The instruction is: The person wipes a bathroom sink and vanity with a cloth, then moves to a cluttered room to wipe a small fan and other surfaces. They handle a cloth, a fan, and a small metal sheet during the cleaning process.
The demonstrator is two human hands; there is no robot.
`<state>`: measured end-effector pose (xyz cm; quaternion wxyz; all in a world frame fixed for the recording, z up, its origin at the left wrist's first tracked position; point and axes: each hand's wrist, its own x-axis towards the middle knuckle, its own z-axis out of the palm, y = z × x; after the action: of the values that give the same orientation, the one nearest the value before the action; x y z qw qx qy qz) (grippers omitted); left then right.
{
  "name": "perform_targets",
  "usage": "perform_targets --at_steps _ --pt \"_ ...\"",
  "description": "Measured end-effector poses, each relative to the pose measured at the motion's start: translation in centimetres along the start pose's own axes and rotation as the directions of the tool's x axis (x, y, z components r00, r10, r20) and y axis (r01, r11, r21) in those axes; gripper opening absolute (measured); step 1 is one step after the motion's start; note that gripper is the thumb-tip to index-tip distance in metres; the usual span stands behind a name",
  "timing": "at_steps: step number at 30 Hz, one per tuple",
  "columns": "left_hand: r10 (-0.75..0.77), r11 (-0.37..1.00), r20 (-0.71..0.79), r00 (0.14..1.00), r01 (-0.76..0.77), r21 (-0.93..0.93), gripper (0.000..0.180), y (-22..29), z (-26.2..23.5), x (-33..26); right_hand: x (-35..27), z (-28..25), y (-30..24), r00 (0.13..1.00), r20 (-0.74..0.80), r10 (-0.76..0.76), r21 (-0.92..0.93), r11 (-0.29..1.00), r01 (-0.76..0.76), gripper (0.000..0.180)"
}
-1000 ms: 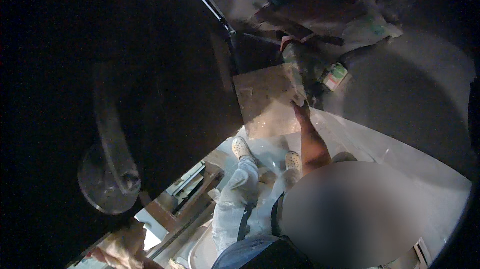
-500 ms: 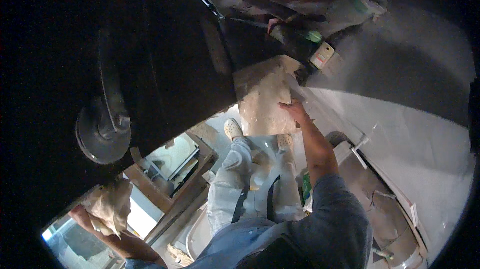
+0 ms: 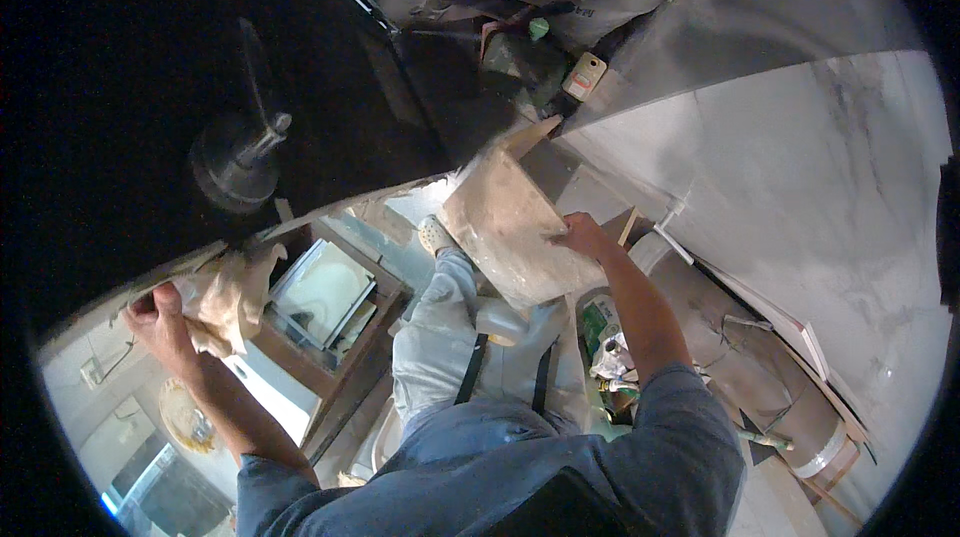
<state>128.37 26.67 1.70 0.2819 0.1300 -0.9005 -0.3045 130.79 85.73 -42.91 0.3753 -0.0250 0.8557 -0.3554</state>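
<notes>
My right hand (image 3: 585,239) grips the right edge of a beige, dust-smeared flat board (image 3: 508,227), thumb on its upper face. The board tilts above my legs, and a second narrow piece shows behind its far corner. At the left, my left hand (image 3: 165,327) is closed beside a crumpled beige cloth (image 3: 232,299) and seems to hold it. The cloth hangs at the near edge of a large black surface (image 3: 330,147). Its fingers partly hide against that edge.
A round shiny fitting with a long arm (image 3: 237,162) is on the black surface. Left of my legs is a wooden drawer (image 3: 340,352) with flat pale items. Cluttered bags and a small tan box (image 3: 584,77) lie far ahead. Brown padded rolls (image 3: 740,337) stand right, by a marbled wall (image 3: 800,167).
The board has come nearer and swung so that it tilts over my legs, with my right hand still on it. My left hand and the cloth have risen against the black surface's edge.
</notes>
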Motion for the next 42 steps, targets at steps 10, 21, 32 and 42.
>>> perform_targets --at_steps 10,21,32,42 --pt "0.04 0.971 0.184 0.982 0.006 -0.24 0.024 13.3 8.0 -2.0 -7.7 -2.1 -7.1 0.979 0.136 -0.149 -0.25 0.951 0.18 0.056" --pt "0.235 0.83 0.491 0.839 0.09 -0.551 0.059 19.5 12.8 -2.7 -6.4 1.9 -9.4 0.983 0.152 -0.101 -0.178 0.976 0.128 0.053" --pt "-0.525 0.481 0.641 0.559 0.817 -0.319 0.04 1.7 8.3 -13.1 -4.3 2.6 -17.2 0.971 0.233 -0.044 -0.077 0.995 0.063 0.038" --pt "-0.619 -0.372 0.785 0.015 0.875 -0.31 0.028 -8.0 2.7 -25.2 8.4 10.1 -22.8 0.948 0.31 0.07 0.083 0.992 -0.1 0.039"
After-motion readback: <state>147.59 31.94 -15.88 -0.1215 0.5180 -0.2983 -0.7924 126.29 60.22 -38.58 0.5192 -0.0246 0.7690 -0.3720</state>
